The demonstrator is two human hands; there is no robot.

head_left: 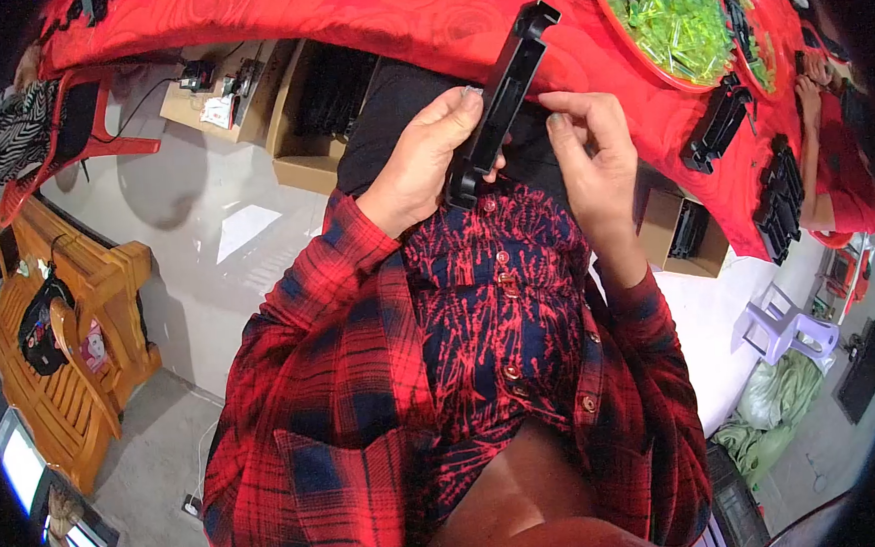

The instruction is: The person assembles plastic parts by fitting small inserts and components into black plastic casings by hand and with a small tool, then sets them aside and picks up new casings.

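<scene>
A long black plastic part (503, 104) is held at a slant above my lap, its upper end over the edge of the red-covered table (341, 7). My left hand (430, 154) is closed around its middle, with the thumb on the near side. To the right of the part, my right hand (596, 153) has its thumb and index finger bent towards each other; whether something small is between them I cannot make out. A red-rimmed tray of yellow-green clear pieces (678, 33) lies on the table at the upper right.
Stacked black parts (717, 128) and more black parts (782, 202) lie at the table's right edge. Another person's hand (810, 100) is at far right. Below are cardboard boxes (303, 171), a purple stool (786, 327) and a wooden bench (61, 347).
</scene>
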